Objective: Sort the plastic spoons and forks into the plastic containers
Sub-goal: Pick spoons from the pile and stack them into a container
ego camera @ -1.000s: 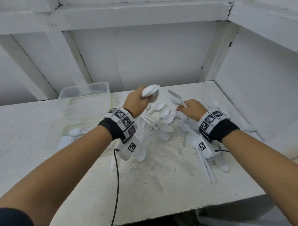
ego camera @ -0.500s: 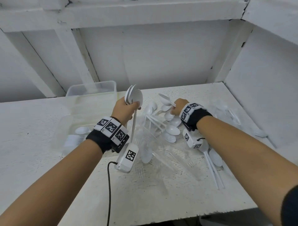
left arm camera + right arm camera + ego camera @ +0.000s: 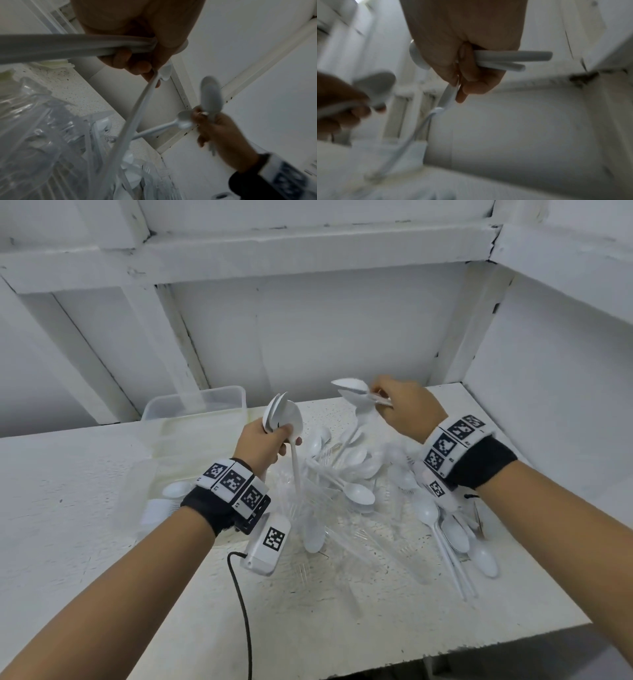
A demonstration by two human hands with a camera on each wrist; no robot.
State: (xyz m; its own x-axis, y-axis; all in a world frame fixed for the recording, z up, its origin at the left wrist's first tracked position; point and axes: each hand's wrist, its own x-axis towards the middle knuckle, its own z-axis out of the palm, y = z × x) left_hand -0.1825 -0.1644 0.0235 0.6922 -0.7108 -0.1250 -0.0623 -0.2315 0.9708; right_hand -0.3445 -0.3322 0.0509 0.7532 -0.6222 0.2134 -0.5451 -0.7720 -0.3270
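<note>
Covering white table (image 3: 342,628): plastic cutlery (image 3: 356,494).

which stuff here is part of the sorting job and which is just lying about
Job:
white plastic spoons in left hand
white plastic spoons in right hand
clear plastic forks
clear plastic container

Lying about:
black cable

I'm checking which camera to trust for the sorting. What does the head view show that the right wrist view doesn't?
Only the head view shows the pile of spoons and forks on the table and the clear container at rear left. Only the right wrist view shows the handle ends jutting from the right hand. Both show each hand's grip on white spoons, including the left hand.
</note>
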